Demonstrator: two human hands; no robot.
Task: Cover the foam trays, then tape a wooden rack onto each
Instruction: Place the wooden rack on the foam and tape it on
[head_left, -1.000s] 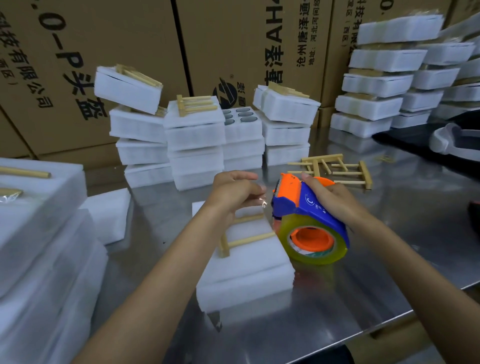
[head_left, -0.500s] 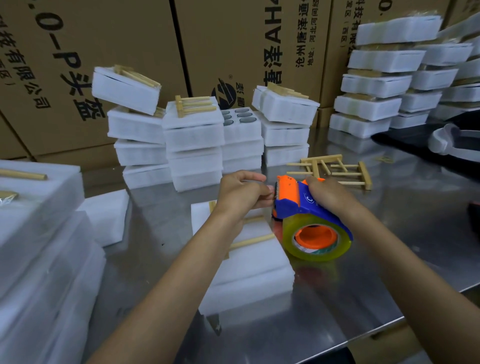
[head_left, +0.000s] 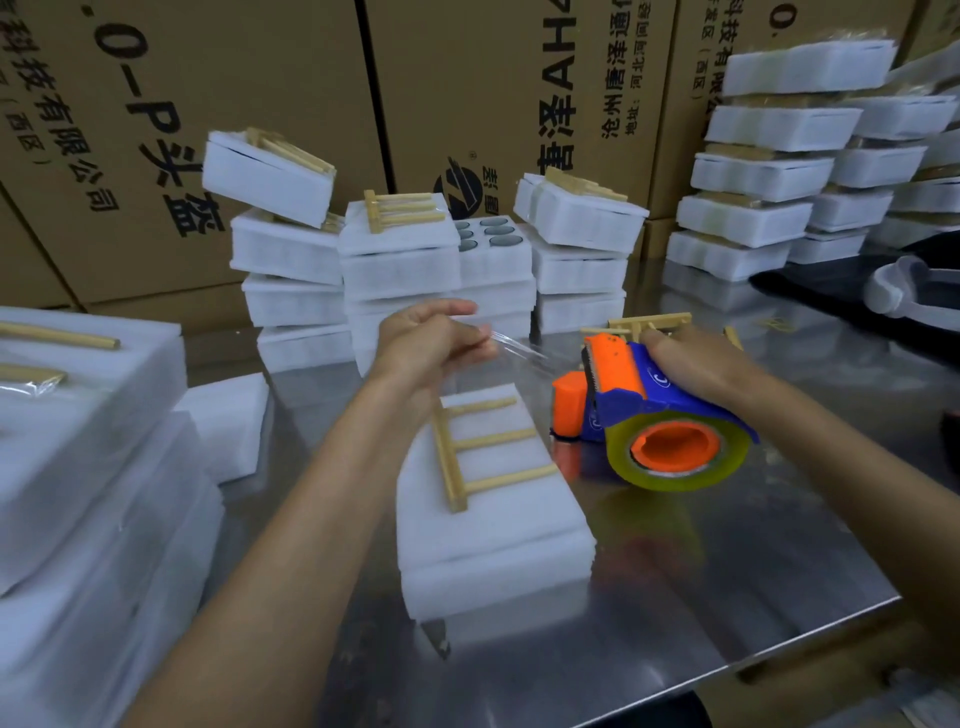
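A covered white foam tray (head_left: 493, 535) lies on the steel table in front of me, with a wooden rack (head_left: 480, 449) lying on its lid. My left hand (head_left: 431, 345) hovers above the tray's far end and pinches the free end of a clear tape strip (head_left: 519, 349). The strip runs right to a blue and orange tape dispenser (head_left: 649, 421), which my right hand (head_left: 696, 364) grips from above. The dispenser sits just right of the tray, its yellowish roll facing me.
Stacks of foam trays (head_left: 395, 270) with racks on top stand behind, against cardboard boxes (head_left: 260, 78). More stacks stand at the far right (head_left: 769, 171) and near left (head_left: 78, 415). A loose wooden rack (head_left: 654, 322) lies behind the dispenser. The table edge (head_left: 779, 654) runs close at bottom right.
My hands have drawn apart: the left moved left and up with the tape end, the right pulled the dispenser rightward, so a strip of tape now stretches between them.
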